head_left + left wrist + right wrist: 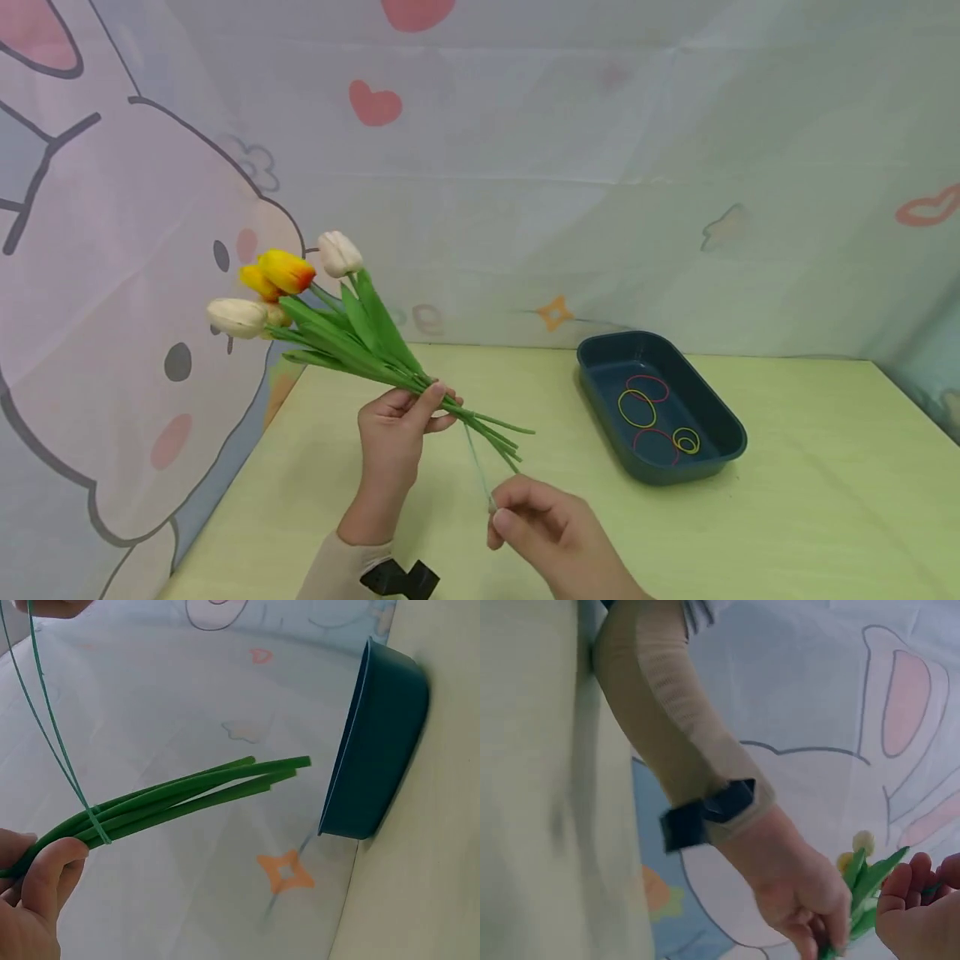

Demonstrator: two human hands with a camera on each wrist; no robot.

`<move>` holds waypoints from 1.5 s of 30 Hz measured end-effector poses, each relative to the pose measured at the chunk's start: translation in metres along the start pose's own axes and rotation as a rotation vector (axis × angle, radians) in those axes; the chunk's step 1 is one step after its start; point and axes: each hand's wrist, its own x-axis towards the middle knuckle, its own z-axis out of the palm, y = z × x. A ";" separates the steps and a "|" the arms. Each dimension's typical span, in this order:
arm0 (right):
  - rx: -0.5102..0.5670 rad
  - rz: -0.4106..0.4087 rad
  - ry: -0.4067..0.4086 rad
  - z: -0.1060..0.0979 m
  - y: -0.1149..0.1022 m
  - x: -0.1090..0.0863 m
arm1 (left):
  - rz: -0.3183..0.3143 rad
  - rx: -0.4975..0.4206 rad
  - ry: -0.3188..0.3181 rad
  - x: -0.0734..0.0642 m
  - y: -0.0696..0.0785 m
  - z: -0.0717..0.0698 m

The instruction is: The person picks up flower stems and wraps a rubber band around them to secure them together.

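Observation:
My left hand [393, 437] grips a bunch of artificial tulips [367, 333] by the stems, with white and yellow-orange heads pointing up to the left. The cut stem ends [247, 776] stick out past the fingers to the right. A thin green rubber band [96, 821] loops round the stems just beyond my left fingertips. From there it runs taut in two strands to my right hand [551, 533], which pinches its far end between thumb and curled fingers. In the right wrist view the leaves [874, 881] show between both hands, and the stems are mostly hidden.
A dark blue tray [600, 421] stands on the pale green table [810, 500] to the right of the hands. Red and yellow rubber bands [637, 408] lie in it. Behind the table hangs a cloth backdrop [525, 167] with a cartoon rabbit.

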 end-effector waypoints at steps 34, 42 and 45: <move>-0.211 -0.334 -0.008 -0.055 0.048 0.043 | -0.408 -0.709 -0.495 -0.013 0.036 0.009; -0.273 -0.196 0.065 -0.017 0.066 0.032 | -0.368 -0.586 -0.183 -0.006 0.031 0.007; -0.211 -0.185 0.061 -0.009 0.066 0.027 | -0.330 -0.460 -0.056 -0.003 0.030 0.006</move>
